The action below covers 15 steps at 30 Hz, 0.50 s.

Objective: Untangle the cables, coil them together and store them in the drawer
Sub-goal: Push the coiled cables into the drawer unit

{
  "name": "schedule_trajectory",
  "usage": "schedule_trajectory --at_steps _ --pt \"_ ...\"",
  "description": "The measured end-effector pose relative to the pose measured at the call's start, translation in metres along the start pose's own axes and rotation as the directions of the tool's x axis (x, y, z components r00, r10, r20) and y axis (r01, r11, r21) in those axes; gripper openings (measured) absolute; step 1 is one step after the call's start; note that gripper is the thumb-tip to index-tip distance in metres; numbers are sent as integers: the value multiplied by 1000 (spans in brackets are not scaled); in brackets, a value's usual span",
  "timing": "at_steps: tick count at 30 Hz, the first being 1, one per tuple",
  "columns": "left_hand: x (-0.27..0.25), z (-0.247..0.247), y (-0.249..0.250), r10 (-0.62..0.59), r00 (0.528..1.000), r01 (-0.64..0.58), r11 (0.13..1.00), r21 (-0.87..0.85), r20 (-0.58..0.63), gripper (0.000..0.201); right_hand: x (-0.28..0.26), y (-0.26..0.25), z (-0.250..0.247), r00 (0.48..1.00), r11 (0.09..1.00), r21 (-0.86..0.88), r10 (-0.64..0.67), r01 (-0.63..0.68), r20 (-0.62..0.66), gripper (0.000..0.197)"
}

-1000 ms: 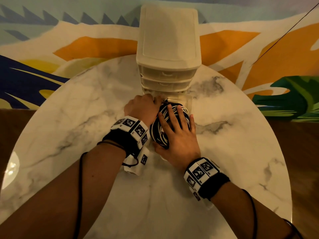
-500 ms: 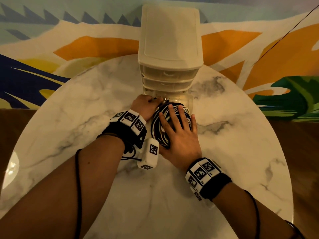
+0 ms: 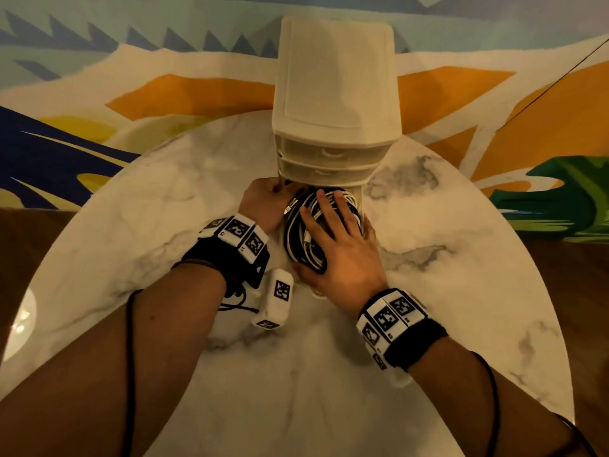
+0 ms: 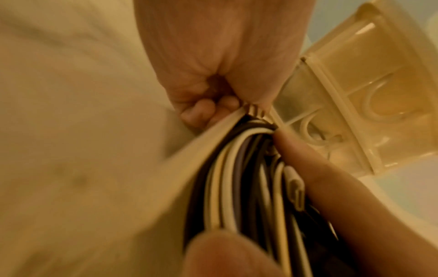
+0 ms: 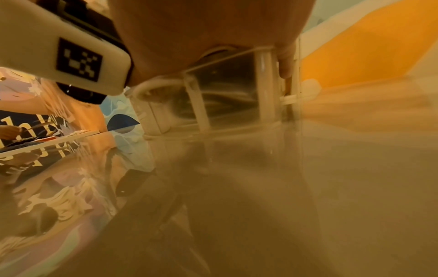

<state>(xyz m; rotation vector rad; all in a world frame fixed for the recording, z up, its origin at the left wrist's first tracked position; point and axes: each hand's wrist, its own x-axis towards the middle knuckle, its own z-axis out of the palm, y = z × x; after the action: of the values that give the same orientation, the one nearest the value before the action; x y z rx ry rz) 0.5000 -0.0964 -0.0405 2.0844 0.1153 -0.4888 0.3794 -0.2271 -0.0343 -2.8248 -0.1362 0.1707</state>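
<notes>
Cables [image 3: 318, 225], a light, springy black-and-white coil, sit in the open bottom drawer [image 3: 361, 199] at 12 o'clock, flat right hand [image 3: 342, 249] pressing them down, left hand [image 3: 263, 202] pinching the drawer's corner.

No readable text; wrist bands [image 3: 238, 233] carry only square code markers.

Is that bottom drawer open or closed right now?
Open. The bottom drawer sticks out from the drawer unit, with the coiled cables inside under the right hand.
</notes>
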Motion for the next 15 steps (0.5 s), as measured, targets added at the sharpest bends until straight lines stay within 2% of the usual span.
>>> schedule_trajectory --at_steps 2,4,6,7,9,12,15 --pt "-10 -2 4 46 997 -37 990 139 -69 37 1 1 0 1000 1000 -6 6 -6 6 79" --pt "-30 -4 5 234 957 -176 936 304 -168 29 0 1 0 1000 1000 -15 1 -1 -2 78" --pt "-51 -2 5 432 894 -347 838 422 -123 24 1 -1 2 1000 1000 -16 3 -3 -6 76" --pt "-57 1 2 487 870 -409 796 447 -71 24 1 -1 2 1000 1000 -11 4 -4 -10 75" --pt "-58 4 -2 545 838 -464 736 493 -25 25 1 -1 2 1000 1000 6 7 -6 -21 74" --pt "-50 2 -7 612 790 -500 672 546 -31 35 2 -1 2 1000 1000 13 9 -8 -27 75" --pt "-46 3 -7 653 756 -518 637 571 -43 30 3 0 1 1000 1000 6 9 -9 -14 75"
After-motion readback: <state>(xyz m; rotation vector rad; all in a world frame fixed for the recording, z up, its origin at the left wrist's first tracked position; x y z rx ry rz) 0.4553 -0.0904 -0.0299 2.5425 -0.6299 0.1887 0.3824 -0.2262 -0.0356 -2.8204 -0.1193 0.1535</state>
